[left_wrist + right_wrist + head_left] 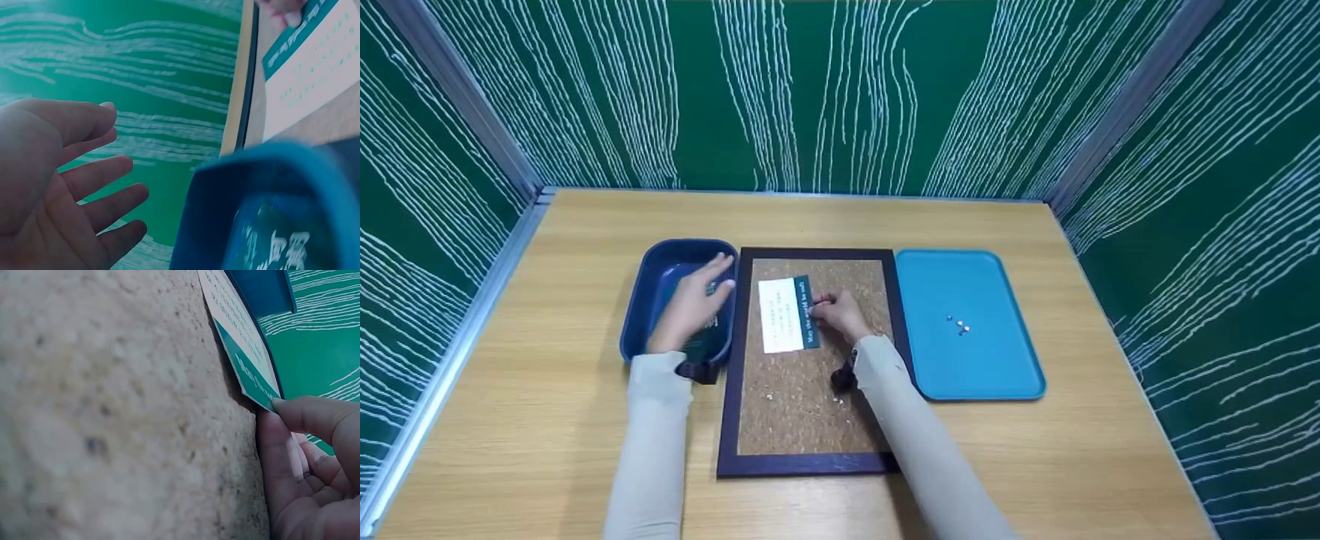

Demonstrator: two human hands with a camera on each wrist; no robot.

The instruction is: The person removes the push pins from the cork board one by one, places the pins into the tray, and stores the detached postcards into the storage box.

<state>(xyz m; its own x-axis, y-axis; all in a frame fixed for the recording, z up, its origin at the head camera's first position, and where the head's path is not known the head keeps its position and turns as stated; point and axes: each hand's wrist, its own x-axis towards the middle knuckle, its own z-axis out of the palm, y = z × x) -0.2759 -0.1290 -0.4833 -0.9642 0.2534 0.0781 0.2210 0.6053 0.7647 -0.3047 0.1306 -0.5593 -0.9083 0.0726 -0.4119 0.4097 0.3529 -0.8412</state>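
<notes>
A white card with a dark green printed band [781,316] lies over the upper part of a cork board [787,397] in a dark frame. My right hand [842,315] pinches the card's green edge between thumb and forefinger, seen closely in the right wrist view, where that edge is lifted a little off the cork. My left hand [690,304] hovers over the dark blue bin [636,315], fingers spread and holding nothing. Inside the bin lies a dark green printed item [281,247] with white lettering, partly hidden by the left hand in the head view.
Right of the board lies a light blue tray [975,367] with several tiny pin-like pieces [962,326] on it. Small bright specks [769,397] show on the lower cork. Green panels [840,97] with white lines wall in the wooden table [802,217] at back and sides.
</notes>
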